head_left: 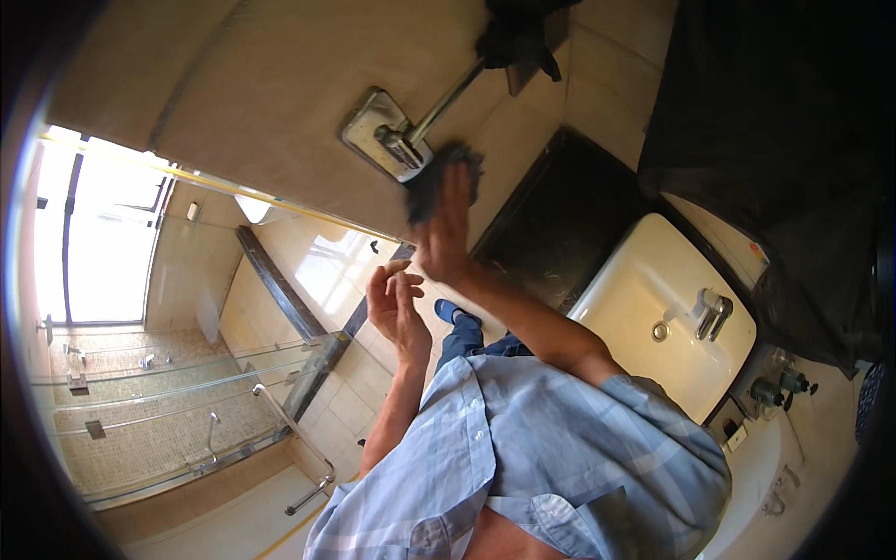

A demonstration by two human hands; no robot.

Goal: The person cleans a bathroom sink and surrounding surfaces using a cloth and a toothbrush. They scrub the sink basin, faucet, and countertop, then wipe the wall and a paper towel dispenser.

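My right hand presses a dark, fuzzy-edged cloth against the tan surface, close beside a rectangular metal plate. Motion blurs both hand and cloth. From the plate a metal bar slants up to a black, bunched thing, whose kind I cannot make out. Lower and to the left, my left hand is raised in the air with its fingers loosely bent and gaps between them. A small yellowish patch shows at its fingertips; whether that is a fingertip or a held thing is unclear.
A cream washbasin with a chrome tap sits in a black counter on the right. Black sheeting hangs beyond it. Left are a glass shower screen, a dark-edged ledge and a bright window.
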